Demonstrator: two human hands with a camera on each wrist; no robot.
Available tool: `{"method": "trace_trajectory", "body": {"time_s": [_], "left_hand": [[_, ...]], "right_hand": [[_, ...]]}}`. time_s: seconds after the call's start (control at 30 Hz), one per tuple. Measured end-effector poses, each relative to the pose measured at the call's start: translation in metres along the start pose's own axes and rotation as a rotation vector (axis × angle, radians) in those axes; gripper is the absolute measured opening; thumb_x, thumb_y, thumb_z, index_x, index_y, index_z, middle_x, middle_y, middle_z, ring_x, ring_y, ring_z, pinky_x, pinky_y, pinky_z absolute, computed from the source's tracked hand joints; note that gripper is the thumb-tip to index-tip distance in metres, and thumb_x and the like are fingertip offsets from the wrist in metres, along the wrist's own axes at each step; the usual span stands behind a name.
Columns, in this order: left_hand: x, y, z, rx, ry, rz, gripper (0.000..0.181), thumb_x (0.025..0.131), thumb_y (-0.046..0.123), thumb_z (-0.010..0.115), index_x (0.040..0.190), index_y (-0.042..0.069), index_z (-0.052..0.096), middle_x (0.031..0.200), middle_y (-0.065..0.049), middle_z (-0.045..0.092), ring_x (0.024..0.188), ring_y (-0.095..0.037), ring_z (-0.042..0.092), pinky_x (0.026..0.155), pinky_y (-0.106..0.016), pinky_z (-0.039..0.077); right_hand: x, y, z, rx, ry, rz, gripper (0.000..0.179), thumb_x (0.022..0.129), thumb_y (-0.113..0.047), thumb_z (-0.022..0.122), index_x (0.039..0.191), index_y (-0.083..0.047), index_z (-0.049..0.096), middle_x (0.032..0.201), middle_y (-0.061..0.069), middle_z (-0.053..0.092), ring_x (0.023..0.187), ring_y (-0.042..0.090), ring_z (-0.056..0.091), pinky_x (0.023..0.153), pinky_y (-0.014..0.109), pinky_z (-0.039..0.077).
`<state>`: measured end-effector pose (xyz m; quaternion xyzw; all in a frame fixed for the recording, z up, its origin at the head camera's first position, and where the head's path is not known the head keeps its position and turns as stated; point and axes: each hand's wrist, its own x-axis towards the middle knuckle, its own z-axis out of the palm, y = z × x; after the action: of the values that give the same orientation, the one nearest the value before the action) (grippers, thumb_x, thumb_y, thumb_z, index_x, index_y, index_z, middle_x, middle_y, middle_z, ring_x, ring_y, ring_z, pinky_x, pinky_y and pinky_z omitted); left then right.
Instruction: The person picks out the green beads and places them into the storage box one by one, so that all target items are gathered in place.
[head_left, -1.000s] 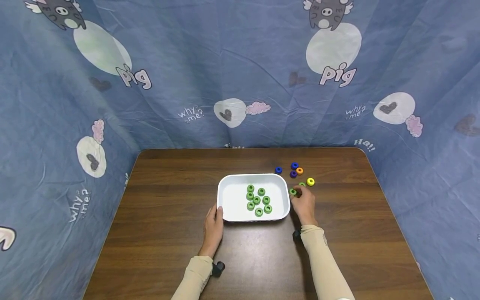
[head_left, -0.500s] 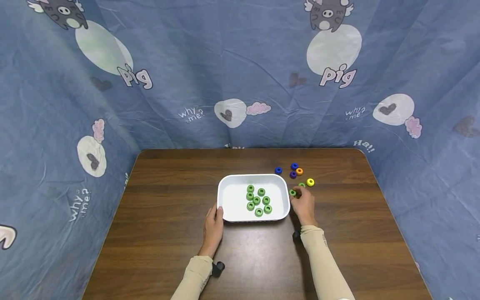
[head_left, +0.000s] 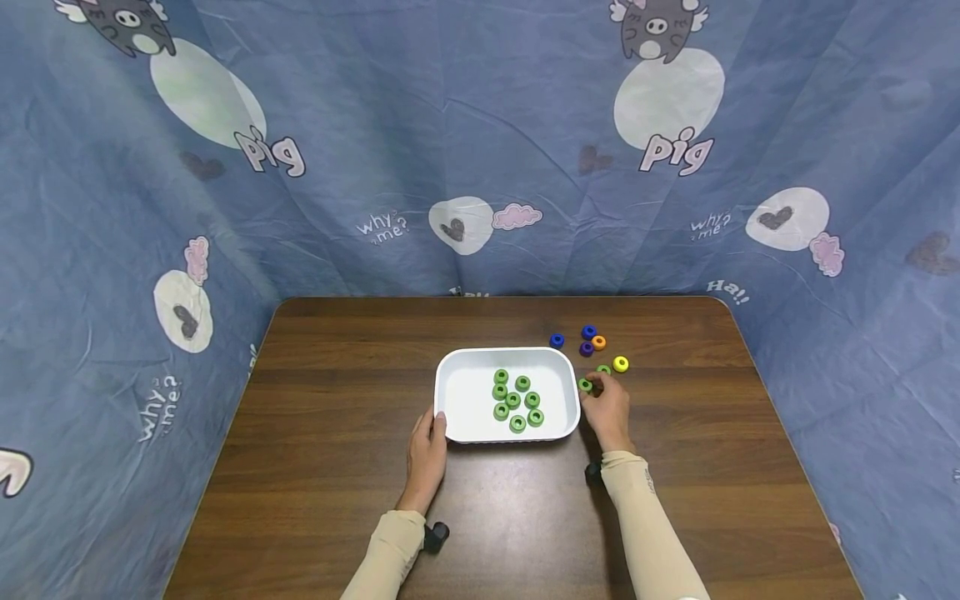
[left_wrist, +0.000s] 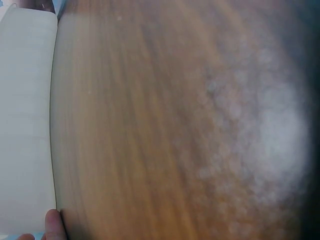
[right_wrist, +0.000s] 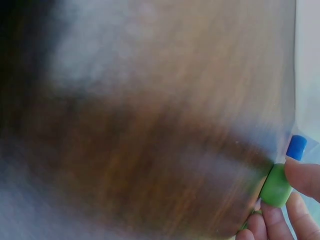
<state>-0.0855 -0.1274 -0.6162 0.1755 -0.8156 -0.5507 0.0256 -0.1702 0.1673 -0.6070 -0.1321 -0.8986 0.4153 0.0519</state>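
Note:
A white rectangular tray (head_left: 457, 421) stands mid-table, with several green rings (head_left: 513, 400) lying in its middle and right part. My left hand (head_left: 427, 454) grips the tray's near left corner, its thumb by the rim; the left wrist view shows fingertips against the tray's wall (left_wrist: 27, 120). Just outside the right wall, my right hand (head_left: 609, 412) pinches a green ring (head_left: 585, 385) between thumb and fingers. The right wrist view shows that green ring (right_wrist: 276, 186) on edge under the thumb. Another green ring (head_left: 603, 370) lies just beyond the hand, partly hidden.
Behind the tray's right end lie a blue ring (head_left: 557, 341), a second blue ring (head_left: 589, 332), a purple ring (head_left: 587, 349) and an orange ring (head_left: 598, 342). A yellow ring (head_left: 621, 364) lies farther right. A patterned blue curtain (head_left: 480, 150) hangs behind the brown table (head_left: 337, 400).
Both hands and the tray stay practically in place. The pinched green ring has shifted very slightly at the fingertips.

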Motion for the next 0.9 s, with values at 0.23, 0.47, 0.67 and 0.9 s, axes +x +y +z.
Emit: {"method": "trace_trajectory", "body": {"time_s": [0.23, 0.47, 0.67, 0.9], "left_hand": [[-0.0002, -0.0005, -0.0006, 0.013, 0.009, 0.006, 0.052, 0.106, 0.038, 0.041, 0.148, 0.009, 0.049, 0.138, -0.014, 0.058, 0.132, -0.032, 0.053, 0.111, -0.054, 0.042], [0.0006, -0.0004, -0.0004, 0.009, 0.009, -0.001, 0.052, 0.106, 0.039, 0.042, 0.148, 0.009, 0.05, 0.138, -0.014, 0.058, 0.133, -0.031, 0.053, 0.111, -0.053, 0.042], [0.0006, -0.001, 0.0005, 0.019, 0.017, 0.001, 0.052, 0.106, 0.039, 0.042, 0.148, 0.009, 0.05, 0.139, -0.014, 0.058, 0.132, -0.032, 0.054, 0.11, -0.054, 0.043], [0.0004, -0.0011, -0.0007, 0.016, 0.019, 0.009, 0.051, 0.106, 0.038, 0.043, 0.147, 0.008, 0.051, 0.141, -0.015, 0.058, 0.136, -0.033, 0.051, 0.114, -0.054, 0.04]], "right_hand": [[-0.0003, 0.0, 0.0002, 0.012, 0.005, 0.003, 0.028, 0.084, -0.007, 0.074, 0.111, 0.001, 0.07, 0.107, 0.021, 0.073, 0.101, 0.036, 0.068, 0.088, 0.049, 0.055], [0.0007, 0.0018, 0.0009, 0.034, 0.012, 0.018, 0.029, 0.085, -0.009, 0.073, 0.112, 0.001, 0.07, 0.108, 0.022, 0.073, 0.101, 0.036, 0.069, 0.089, 0.048, 0.056], [-0.0005, 0.0031, -0.0007, 0.094, 0.023, 0.063, 0.03, 0.086, -0.011, 0.073, 0.114, 0.0, 0.07, 0.114, 0.021, 0.072, 0.108, 0.037, 0.067, 0.094, 0.049, 0.054], [-0.0023, 0.0001, -0.0039, 0.101, 0.036, 0.073, 0.029, 0.086, -0.013, 0.075, 0.112, -0.001, 0.07, 0.113, 0.022, 0.073, 0.108, 0.037, 0.068, 0.093, 0.049, 0.054]]}}
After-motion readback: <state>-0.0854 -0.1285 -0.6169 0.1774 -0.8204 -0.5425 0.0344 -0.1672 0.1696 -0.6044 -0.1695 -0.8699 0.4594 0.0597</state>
